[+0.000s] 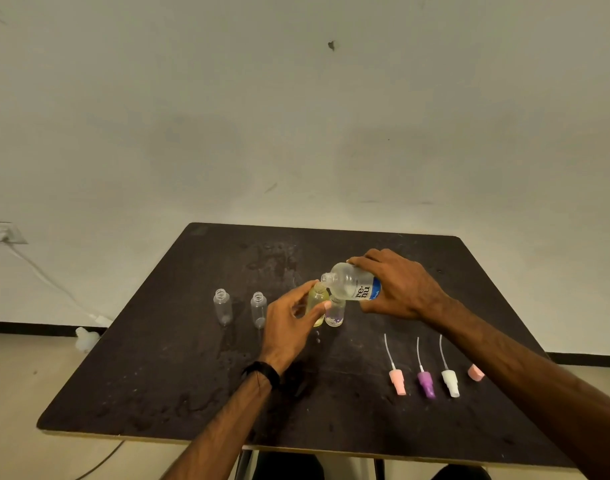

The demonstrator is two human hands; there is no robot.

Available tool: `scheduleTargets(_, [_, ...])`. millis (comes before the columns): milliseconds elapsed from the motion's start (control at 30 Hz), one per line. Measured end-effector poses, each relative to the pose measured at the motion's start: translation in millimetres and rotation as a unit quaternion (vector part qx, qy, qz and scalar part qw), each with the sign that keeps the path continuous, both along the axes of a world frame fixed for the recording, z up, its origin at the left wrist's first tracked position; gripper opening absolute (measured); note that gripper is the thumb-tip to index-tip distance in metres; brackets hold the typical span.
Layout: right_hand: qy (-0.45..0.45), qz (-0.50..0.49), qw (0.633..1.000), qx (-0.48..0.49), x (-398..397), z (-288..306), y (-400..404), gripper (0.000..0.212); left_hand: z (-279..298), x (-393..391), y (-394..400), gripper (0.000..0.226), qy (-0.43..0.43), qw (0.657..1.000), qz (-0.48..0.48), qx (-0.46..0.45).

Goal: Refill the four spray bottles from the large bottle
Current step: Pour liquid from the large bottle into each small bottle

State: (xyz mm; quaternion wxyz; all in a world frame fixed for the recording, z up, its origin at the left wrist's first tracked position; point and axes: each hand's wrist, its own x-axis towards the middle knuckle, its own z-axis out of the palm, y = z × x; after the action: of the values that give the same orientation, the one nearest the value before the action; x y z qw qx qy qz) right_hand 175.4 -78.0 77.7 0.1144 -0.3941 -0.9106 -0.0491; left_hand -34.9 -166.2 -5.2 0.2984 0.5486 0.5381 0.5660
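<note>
My right hand point(402, 287) grips the large clear bottle point(348, 284) with a blue label, tipped on its side with its mouth to the left. Its mouth is right over the neck of a small yellowish spray bottle point(316, 304), which my left hand point(289, 323) holds upright on the dark table point(158, 375). A second small bottle point(335, 311) with a purple pattern stands just right of it, under the large bottle. Two empty clear spray bottles point(222, 306) point(258, 309) stand uncapped to the left.
Spray heads with dip tubes lie at the right front: pink point(397, 381), purple point(426, 384), white point(450, 382), and another pink one point(475, 372) partly behind my right forearm. The tabletop shows wet patches. A white cable and plug run along the floor on the left.
</note>
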Motion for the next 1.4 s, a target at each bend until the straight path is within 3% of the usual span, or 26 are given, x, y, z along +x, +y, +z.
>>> scheduleTargets(200, [0.047, -0.018, 0.998, -0.031, 0, -1, 8, 0.075, 11, 1, 10, 0.037, -0.004, 1.0, -0.006, 0.01])
scheduleTargets(333, [0.144, -0.055, 0.984, -0.089, 2, -2, 12, 0.077, 8, 2, 19, 0.046, -0.022, 1.0, 0.007, -0.002])
scheduleTargets(567, [0.352, -0.133, 0.91, -0.175, 19, -4, 24, 0.067, -6, -4, 27, 0.047, -0.03, 0.999, 0.014, -0.031])
scheduleTargets(700, [0.419, -0.172, 0.869, -0.2, 36, -21, 34, 0.069, -17, -6, 28, 0.048, -0.02, 0.998, 0.01, -0.053])
scheduleTargets(867, [0.445, -0.209, 0.844, -0.216, 59, -42, 41, 0.067, -30, -8, 29, 0.04, -0.006, 0.996, -0.001, -0.087])
scheduleTargets(1033, [0.459, -0.223, 0.828, -0.229, 68, -59, 47, 0.068, -40, -11, 35, 0.047, -0.009, 0.994, -0.011, -0.108])
scheduleTargets(1400, [0.471, -0.215, 0.818, -0.25, 62, -72, 46, 0.061, -55, -14, 40, 0.051, -0.033, 0.991, -0.025, -0.129])
